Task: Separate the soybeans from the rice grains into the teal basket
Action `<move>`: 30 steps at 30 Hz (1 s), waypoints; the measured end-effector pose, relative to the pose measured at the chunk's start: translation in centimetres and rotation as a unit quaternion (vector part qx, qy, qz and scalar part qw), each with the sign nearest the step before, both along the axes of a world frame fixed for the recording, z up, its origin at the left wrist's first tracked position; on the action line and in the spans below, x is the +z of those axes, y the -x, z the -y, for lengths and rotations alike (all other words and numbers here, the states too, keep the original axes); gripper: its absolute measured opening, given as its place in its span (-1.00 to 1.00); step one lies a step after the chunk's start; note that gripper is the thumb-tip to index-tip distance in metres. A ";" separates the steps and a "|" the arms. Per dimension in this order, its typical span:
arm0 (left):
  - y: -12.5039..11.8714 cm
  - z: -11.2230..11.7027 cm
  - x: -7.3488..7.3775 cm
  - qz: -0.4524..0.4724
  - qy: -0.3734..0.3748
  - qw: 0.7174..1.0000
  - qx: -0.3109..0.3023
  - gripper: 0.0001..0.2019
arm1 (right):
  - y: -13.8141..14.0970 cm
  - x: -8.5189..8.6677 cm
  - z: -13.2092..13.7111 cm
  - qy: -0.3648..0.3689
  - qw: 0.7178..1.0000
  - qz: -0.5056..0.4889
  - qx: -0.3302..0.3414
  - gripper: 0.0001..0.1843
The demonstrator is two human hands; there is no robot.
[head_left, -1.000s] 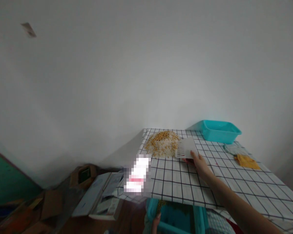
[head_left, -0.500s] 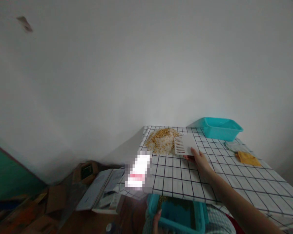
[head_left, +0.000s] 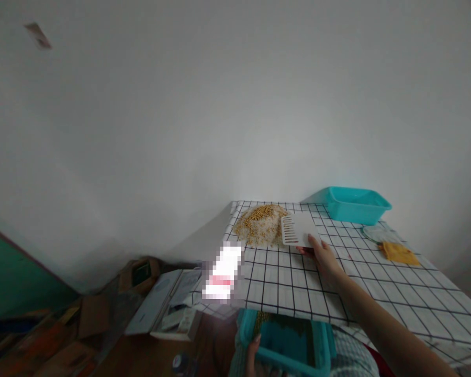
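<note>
- Slotted scoop (head_left: 298, 230): it's at the right edge of the bean-and-rice pile (head_left: 261, 225), slotted end touching the grains, solid end toward you.
- Your right hand (head_left: 325, 259) is just right of the pile and nearer you. It's closed on the scoop's solid end, thumb on top; fingers underneath are hidden.
- Your left hand (head_left: 253, 352) is well below the pile, under the table's near edge. Only fingertips show, on the rim of the teal tub (head_left: 286, 343). Can't tell how firm that grip is.
- Risk 1: the pile lies close to the far-left corner of the checked cloth (head_left: 282, 285). Shove left w/ the scoop and grains prob. roll off onto the floor clutter.
- Risk 2: the tub isn't under the pile, it's offset toward you. Grains dragged to the near edge could miss it if it's not lined up.
- Risk 3: a fast or tilted lift likely scatters beans; small grains drop thru the slots.
- Risk 4: the cloth looks loose and may bunch under a hard scrape.
- FYI: a 2nd teal basin (head_left: 357, 205) is right of the pile by the wall, and a yellow rag (head_left: 398, 253) is further right.
</note>
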State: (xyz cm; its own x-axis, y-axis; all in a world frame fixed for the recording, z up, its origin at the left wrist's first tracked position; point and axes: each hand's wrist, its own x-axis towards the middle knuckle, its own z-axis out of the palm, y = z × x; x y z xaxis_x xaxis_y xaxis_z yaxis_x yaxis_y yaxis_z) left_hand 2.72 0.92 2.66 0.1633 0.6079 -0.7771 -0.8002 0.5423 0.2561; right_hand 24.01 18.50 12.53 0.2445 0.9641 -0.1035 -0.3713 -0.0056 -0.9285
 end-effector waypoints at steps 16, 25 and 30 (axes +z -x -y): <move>0.0 -0.2 -2.4 -0.024 0.014 1.000 -0.004 -0.56 | -0.4 0.0 -0.1 0.009 1.000 -0.016 0.009 -0.93; 0.1 -0.3 -2.1 -0.015 0.020 1.000 -0.016 -0.46 | -0.5 0.2 0.2 0.018 1.000 -0.011 0.000 -0.96; 0.1 -0.3 -2.2 -0.018 0.015 1.000 -0.014 -0.40 | -0.7 0.2 0.3 0.014 1.000 -0.009 0.018 -0.93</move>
State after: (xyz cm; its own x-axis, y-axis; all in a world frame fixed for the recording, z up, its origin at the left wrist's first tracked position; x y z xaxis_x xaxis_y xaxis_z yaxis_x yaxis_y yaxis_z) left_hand 2.61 1.18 0.47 0.1523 0.5791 -0.8009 -0.7748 0.5731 0.2670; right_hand 24.67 18.24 12.69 0.2070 0.9692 -0.1336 -0.3863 -0.0445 -0.9213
